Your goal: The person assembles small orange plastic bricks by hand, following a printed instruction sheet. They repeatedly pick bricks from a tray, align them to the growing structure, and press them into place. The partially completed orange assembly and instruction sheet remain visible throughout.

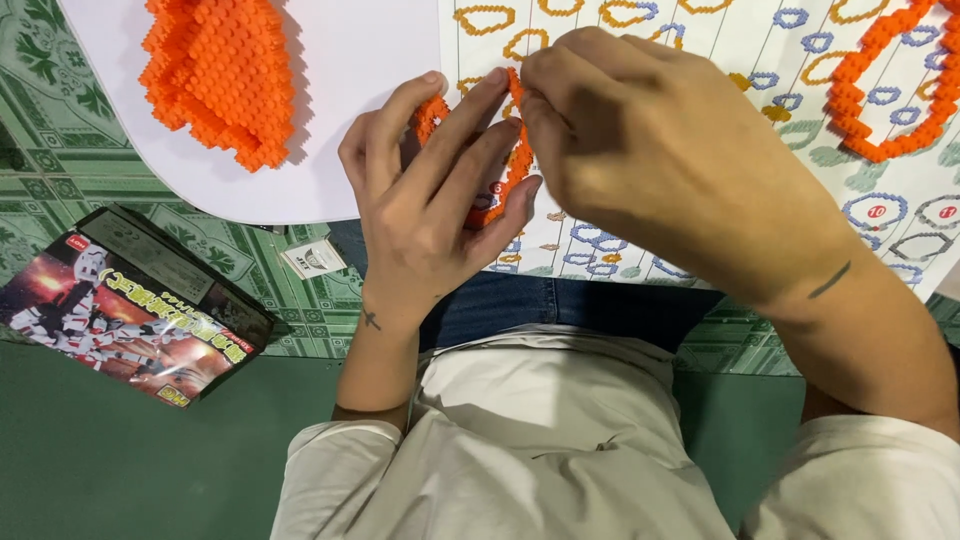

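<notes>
Both hands meet over the near edge of a printed instruction sheet (700,40). The left hand (435,200) cups a small orange brick ring (515,165), fingers curled around it — the right hand (640,140) pinches its top edge. A stacked orange brick piece (220,70) sits far left; a box (130,305) lies near left.

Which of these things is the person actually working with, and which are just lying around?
In use:
- left hand and right hand, both holding the small orange brick ring
- printed instruction sheet under the hands

Lying about:
- big orange brick piece
- orange brick loop
- toy box
- small paper slip
</notes>
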